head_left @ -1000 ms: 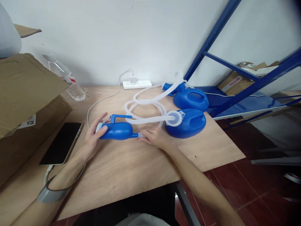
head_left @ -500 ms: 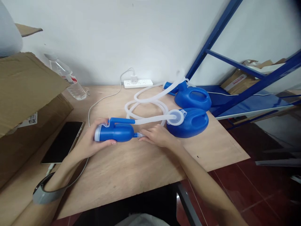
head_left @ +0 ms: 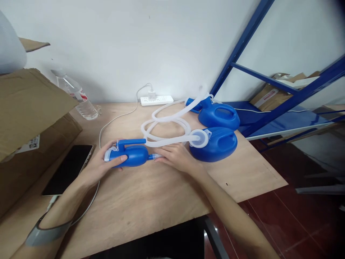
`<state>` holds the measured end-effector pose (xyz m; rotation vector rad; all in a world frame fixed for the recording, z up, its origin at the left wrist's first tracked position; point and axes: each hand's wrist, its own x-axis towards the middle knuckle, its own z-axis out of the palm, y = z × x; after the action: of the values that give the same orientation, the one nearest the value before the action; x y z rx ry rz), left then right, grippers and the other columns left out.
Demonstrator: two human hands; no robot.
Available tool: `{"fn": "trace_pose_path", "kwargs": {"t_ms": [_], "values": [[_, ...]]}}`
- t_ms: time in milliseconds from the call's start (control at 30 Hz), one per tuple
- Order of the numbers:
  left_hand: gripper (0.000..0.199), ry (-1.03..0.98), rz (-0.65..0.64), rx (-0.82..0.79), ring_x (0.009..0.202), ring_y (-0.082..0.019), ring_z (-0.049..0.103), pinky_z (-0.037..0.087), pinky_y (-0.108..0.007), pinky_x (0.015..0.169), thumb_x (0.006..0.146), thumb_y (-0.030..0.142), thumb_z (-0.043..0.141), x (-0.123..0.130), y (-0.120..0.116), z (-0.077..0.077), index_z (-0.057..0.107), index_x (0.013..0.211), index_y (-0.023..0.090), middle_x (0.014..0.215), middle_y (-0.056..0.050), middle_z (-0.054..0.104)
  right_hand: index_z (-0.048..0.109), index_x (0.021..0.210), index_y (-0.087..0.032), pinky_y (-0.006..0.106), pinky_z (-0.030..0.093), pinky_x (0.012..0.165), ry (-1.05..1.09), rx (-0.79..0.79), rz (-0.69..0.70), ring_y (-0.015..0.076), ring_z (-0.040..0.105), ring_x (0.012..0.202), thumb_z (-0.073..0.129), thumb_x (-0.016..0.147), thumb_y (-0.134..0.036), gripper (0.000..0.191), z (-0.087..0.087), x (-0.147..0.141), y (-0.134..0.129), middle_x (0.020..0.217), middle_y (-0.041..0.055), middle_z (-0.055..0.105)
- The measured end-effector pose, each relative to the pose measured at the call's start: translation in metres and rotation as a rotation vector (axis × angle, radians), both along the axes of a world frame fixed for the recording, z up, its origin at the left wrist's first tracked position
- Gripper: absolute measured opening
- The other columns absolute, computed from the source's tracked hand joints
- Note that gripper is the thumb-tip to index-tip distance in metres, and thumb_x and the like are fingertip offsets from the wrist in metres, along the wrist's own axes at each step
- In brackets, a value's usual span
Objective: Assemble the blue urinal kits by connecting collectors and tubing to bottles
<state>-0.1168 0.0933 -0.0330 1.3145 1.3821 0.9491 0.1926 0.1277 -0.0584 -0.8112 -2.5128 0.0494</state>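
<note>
My left hand point(head_left: 98, 165) is wrapped round the capped end of a blue urinal receiver point(head_left: 136, 155), its thumb lying over the side. The receiver is bottle-shaped, lies sideways, and has a long handle and a whitish cap. From its narrow spout, a clear tube end point(head_left: 155, 156) runs into the fingertips of my right hand point(head_left: 178, 157), which are closed on it. Where the tube goes beneath that hand is hidden. A blue urinal bottle point(head_left: 215, 148) lies right of my right hand, with a white corrugated hose point(head_left: 172, 140) entering its pale cap point(head_left: 199, 138).
Behind stands a second blue urinal bottle point(head_left: 222, 116) with a looping hose. A power strip point(head_left: 159, 100) sits by the wall. At left are a cardboard box point(head_left: 32, 108), a water bottle point(head_left: 81, 97) and a phone point(head_left: 68, 169) on a cable. A blue shelf frame point(head_left: 242, 46) rises at right.
The receiver has moved slightly left, and my left thumb has come up over its side. My right fingers still hold the tube end at the spout. The view has tilted slightly.
</note>
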Motion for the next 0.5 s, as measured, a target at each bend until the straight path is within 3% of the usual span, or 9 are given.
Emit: {"fn": "trace_pose_path", "kwargs": {"t_ms": [67,200,333,500], "values": [[0.059,-0.062,0.034,-0.096,0.082,-0.021,0.066,0.058,-0.026,0.053,0.066,0.055,0.091,0.004,0.001,0.004,0.071,0.112,0.023,0.103,-0.005,0.065,0.073,0.124,-0.018,0.035,0.052,0.087,0.019,0.081,-0.013,0.0237,0.074,0.100,0.055,0.108,-0.048,0.038,-0.003,0.002,-0.001,0.107,0.0074,0.081],[0.053,-0.132,0.081,-0.125,0.081,-0.020,0.065,0.059,-0.024,0.052,0.063,0.055,0.094,0.004,0.003,0.009,0.074,0.099,0.021,0.097,-0.004,0.066,0.075,0.119,-0.018,0.036,0.051,0.088,-0.019,0.174,-0.062,0.0250,0.073,0.100,0.058,0.107,-0.044,0.033,-0.004,0.008,0.000,0.103,0.0088,0.081],[0.052,-0.124,0.085,-0.107,0.083,-0.020,0.066,0.061,-0.025,0.058,0.063,0.054,0.094,-0.002,0.003,0.005,0.074,0.100,0.023,0.096,-0.003,0.067,0.074,0.119,-0.018,0.036,0.052,0.087,-0.056,0.173,-0.047,0.0240,0.074,0.097,0.056,0.108,-0.037,0.028,-0.006,0.010,0.002,0.102,0.0086,0.080],[0.048,-0.107,0.068,-0.052,0.079,-0.019,0.064,0.063,-0.027,0.061,0.062,0.047,0.095,-0.005,0.003,-0.003,0.070,0.095,0.022,0.092,-0.002,0.065,0.070,0.114,-0.017,0.031,0.053,0.074,-0.037,0.108,0.010,0.0207,0.075,0.087,0.047,0.112,-0.034,0.028,-0.011,0.006,0.000,0.099,0.0068,0.080]]}}
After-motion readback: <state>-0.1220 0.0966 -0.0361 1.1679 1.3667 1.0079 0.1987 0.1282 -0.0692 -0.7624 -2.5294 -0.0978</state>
